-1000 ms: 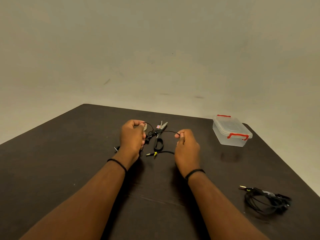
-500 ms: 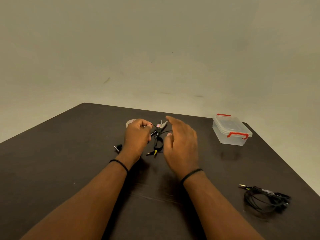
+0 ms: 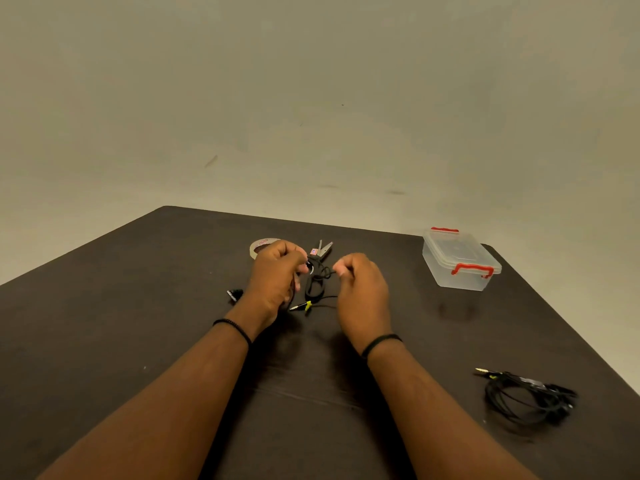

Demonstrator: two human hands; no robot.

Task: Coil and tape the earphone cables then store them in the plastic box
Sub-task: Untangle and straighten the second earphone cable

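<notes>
Both hands, left hand [image 3: 277, 271] and right hand [image 3: 360, 289], pinched thin black earphone cable [image 3: 323, 271] in curled fingers; yellow-tagged plug [image 3: 301, 306] pointed toward tabletop's left edge.

A bare, plainly furnished room, more a makeshift work corner than a fitted workshop or office: a dark wooden table [image 3: 138, 341] stands against an unadorned beige wall [image 3: 311, 98] (scuffed with a few faint marks), under dim, yellowish light. The only equipment is household gear laid out on the tabletop: a roll of tape [image 3: 260, 244], scissors [image 3: 320, 252] and a small clear plastic box [image 3: 460, 261] with red clips.
</notes>
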